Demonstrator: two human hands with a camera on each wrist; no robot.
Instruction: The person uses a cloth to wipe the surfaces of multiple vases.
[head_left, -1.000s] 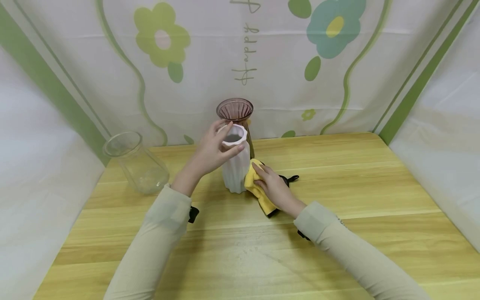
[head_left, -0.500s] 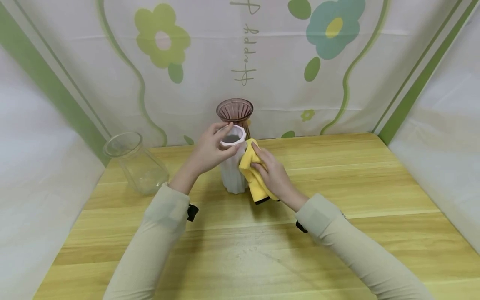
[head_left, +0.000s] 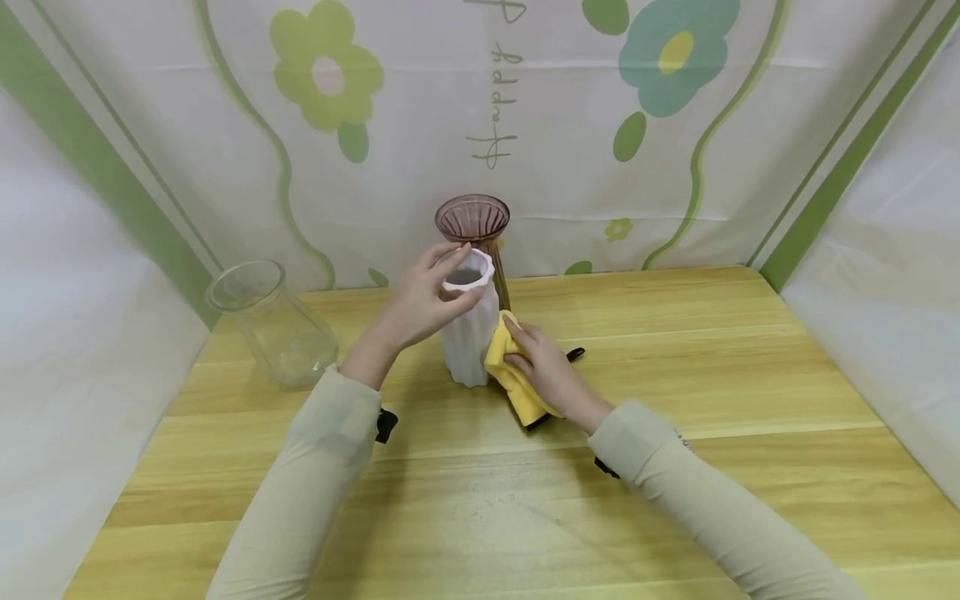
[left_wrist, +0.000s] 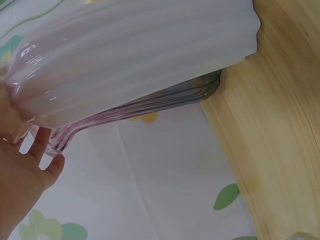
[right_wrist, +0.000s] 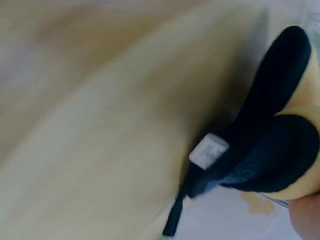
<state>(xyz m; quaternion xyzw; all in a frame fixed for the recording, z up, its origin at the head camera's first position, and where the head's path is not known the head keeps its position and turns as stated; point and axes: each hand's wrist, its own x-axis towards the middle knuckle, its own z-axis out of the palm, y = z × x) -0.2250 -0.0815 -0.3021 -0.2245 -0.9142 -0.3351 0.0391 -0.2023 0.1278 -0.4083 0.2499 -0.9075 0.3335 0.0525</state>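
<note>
One yellow cloth [head_left: 517, 390], now lower

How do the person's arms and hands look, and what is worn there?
The left sleeve and right sleeve are pale beige with broad turned-back cuffs; a small black piece shows beside each. The left hand and right hand are bare.

Glossy, ribbed white vase [head_left: 471, 340] beside matt yellow cloth [head_left: 514, 388], smooth clear-glass jar [head_left: 281, 337], wood-grained tabletop [head_left: 697, 358].
</note>
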